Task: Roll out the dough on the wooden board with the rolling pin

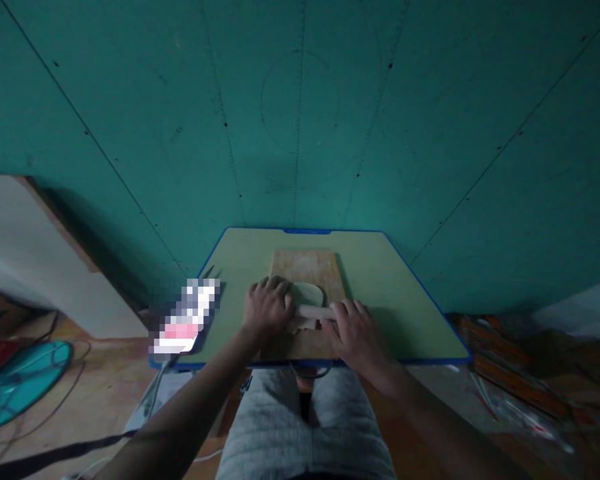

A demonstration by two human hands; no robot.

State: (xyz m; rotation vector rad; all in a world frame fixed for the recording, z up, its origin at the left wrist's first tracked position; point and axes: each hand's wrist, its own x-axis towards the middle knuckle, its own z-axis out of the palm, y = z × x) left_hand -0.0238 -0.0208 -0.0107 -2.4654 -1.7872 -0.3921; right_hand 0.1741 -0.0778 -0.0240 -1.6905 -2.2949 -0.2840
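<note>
A pale rolling pin (314, 313) lies crosswise over a flattened sheet of dough (306, 293). Both rest on a wooden cutting board (307, 265) dusted with white. My left hand (269, 308) is closed round the pin's left end, and my right hand (354, 330) grips its right end. Dough shows beyond the pin, rounded at its far edge, and a little more shows on the near side. Parts of the pin's ends are hidden under my fingers.
The board lies on a pale green table (405, 300) with a blue rim, set against a green wall (300, 120). A bright pixelated flat object (185, 320) with a cable is at the table's left edge. A white panel (55, 253) leans at left; my legs (305, 427) are below.
</note>
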